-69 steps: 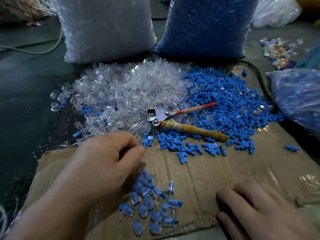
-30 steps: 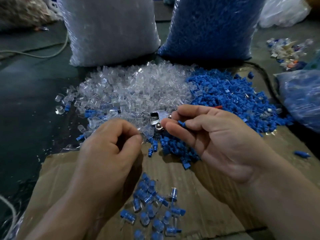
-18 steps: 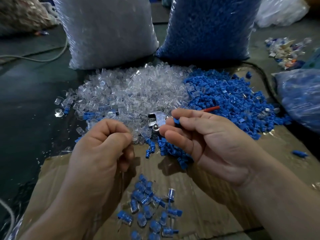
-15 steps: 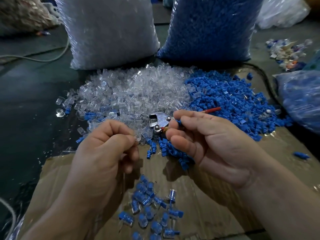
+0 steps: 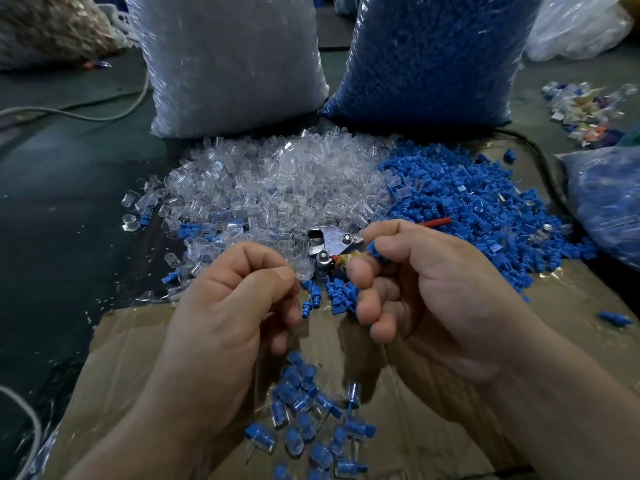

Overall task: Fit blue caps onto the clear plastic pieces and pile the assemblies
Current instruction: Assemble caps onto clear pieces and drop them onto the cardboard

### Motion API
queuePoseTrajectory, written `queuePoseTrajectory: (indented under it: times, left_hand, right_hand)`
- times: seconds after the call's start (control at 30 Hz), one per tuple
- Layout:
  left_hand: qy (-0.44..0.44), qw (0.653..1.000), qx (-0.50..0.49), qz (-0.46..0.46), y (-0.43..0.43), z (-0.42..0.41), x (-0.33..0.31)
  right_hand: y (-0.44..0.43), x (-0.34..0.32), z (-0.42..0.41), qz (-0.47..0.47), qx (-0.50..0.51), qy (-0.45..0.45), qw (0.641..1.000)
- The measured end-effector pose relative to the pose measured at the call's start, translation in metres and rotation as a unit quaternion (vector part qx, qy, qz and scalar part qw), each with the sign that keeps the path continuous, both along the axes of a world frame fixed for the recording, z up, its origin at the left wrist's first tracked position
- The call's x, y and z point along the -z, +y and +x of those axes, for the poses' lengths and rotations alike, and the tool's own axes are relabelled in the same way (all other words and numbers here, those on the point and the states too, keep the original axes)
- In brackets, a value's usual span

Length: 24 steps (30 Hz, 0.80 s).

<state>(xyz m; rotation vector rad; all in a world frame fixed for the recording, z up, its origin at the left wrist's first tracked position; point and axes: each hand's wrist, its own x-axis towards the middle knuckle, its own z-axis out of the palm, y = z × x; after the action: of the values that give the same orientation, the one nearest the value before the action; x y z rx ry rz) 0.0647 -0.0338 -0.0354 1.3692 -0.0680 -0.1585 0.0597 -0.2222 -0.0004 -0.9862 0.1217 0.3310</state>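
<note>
Head view: left hand [image 5: 228,306] fingers clamped on clear piece [image 5: 305,274]; right hand [image 5: 433,289] fingers pinch blue cap [image 5: 373,250].

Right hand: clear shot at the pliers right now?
Probably not without letting go: the right hand pinches a blue cap. The pliers lie just beyond it, head uncovered.

Bare left hand [image 5: 228,323], right hand [image 5: 443,299], forearms [image 5: 571,410]

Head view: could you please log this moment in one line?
left hand: pinches clear piece | right hand: pinches blue cap | cap: not fitted | assemblies: on cardboard
</note>
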Motion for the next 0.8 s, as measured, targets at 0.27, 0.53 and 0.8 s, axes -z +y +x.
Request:
queuePoseTrajectory:
  times: [0.27,0.53,0.8]
  left_hand:
    - [0.020,1.000,-0.008,0.012,-0.001,0.000,0.002]
    - [0.033,0.998,-0.022,0.057,-0.005,-0.003,0.000]
    - [0.022,0.996,-0.022,0.085,-0.007,-0.006,-0.002]
  right_hand:
    - [0.003,0.012,-0.006,-0.324,0.061,-0.238,0.913]
    - [0.009,0.019,-0.010,-0.526,0.110,-0.408,0.738]
    - [0.012,0.020,-0.010,-0.544,0.075,-0.465,0.694]
